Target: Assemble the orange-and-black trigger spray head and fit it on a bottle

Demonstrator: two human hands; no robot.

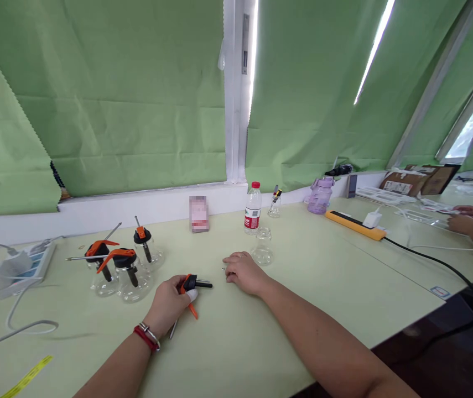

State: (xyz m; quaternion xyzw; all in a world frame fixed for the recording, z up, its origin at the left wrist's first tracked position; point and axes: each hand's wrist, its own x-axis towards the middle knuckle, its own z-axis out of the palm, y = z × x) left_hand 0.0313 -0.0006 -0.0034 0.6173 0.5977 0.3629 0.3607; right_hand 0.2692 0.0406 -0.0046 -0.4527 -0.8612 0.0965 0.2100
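My left hand [172, 304] is closed around a black and orange pump head [192, 287] with a thin tube, held just above the pale green table [240, 342]. My right hand [244, 272] rests on the table, fingers curled down, with a small item at the fingertips that I cannot make out. A small clear glass bottle [262, 247] without a top stands right behind my right hand. To the left stand three clear glass bottles [126, 273] fitted with black and orange pump heads.
A water bottle with a red cap [253, 209], a small box [198, 214] and another small bottle [275, 203] stand near the window sill. A purple jug [320, 194] and a yellow power strip [354, 225] lie at the right. Another person's hands [466, 221] work far right. A charger and cables [12, 265] lie at the left.
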